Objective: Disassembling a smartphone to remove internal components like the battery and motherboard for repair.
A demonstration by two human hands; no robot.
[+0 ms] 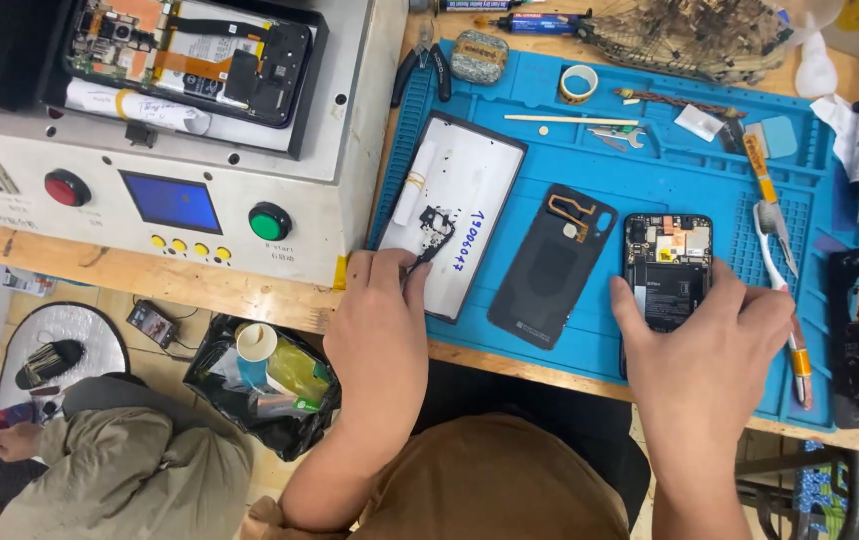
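Left hand (381, 320), lower centre, is closed in a pinch on a small black part (436, 228) at the white panel (454, 210). Right hand (706, 335), lower right, is spread, fingertips clamping the opened phone (666, 265). Phone is best held flat by its sides, circuit board untouched. Blue mat (649, 165) edge lies under both wrists; dark back cover (552, 265) sits between; toothbrush (781, 270) crowds the right.

Our single head view: we look steeply down from above, close over desk (249, 300) front edge, floor visible below.
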